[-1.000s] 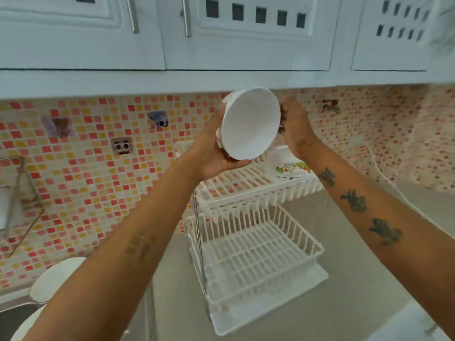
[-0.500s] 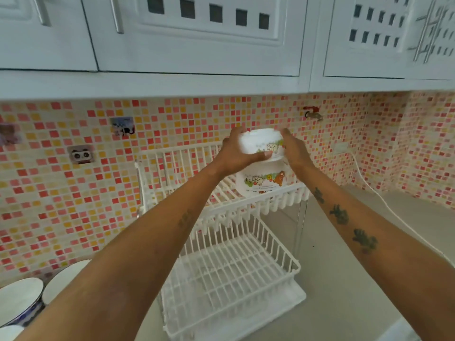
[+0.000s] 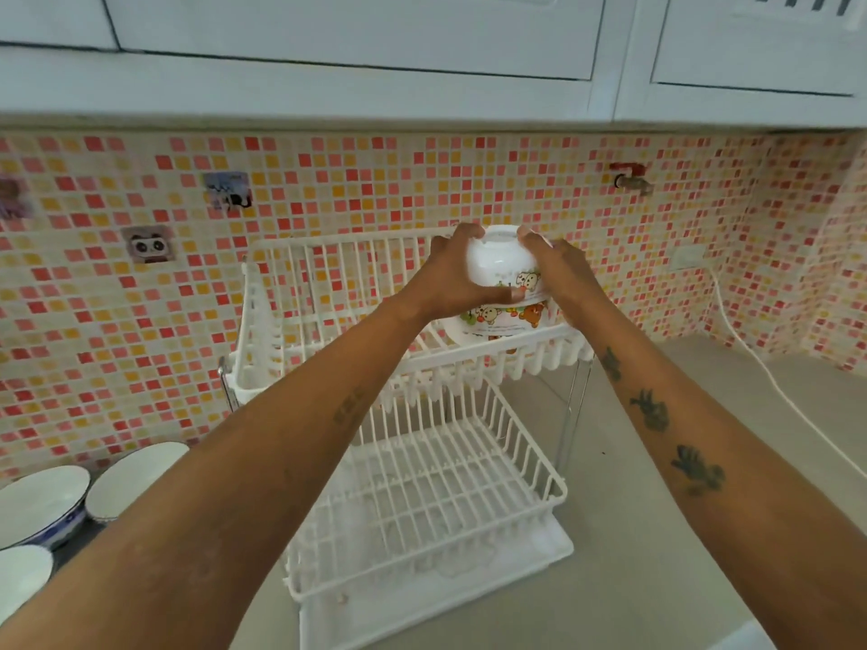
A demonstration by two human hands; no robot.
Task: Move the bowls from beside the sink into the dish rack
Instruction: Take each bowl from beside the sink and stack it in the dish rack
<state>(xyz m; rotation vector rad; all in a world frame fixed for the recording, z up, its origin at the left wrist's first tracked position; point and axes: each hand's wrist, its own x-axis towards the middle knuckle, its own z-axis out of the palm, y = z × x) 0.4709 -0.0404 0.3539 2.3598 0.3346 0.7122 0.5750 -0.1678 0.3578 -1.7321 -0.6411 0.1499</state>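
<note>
A white two-tier dish rack (image 3: 422, 490) stands on the counter against the tiled wall. On the right of its top tier an upside-down white bowl with cartoon bears (image 3: 504, 328) rests. A second upside-down bear bowl (image 3: 502, 265) sits stacked on it, gripped on both sides by my left hand (image 3: 457, 279) and my right hand (image 3: 560, 274). At the lower left, three more white bowls wait on the counter: a blue-patterned one (image 3: 40, 504), a plain one (image 3: 136, 476) and one cut off by the frame edge (image 3: 19, 579).
The rack's lower tier (image 3: 436, 509) holds nothing. A white cable (image 3: 769, 382) runs from a wall socket across the counter at right. Wall cabinets (image 3: 356, 35) hang low overhead. Sticker hooks and a small red tap (image 3: 631, 178) sit on the tiled wall.
The bowl was held up high showing its inside, then turned upside down and lowered onto the bear bowl on the top tier. Both hands stay on it.
</note>
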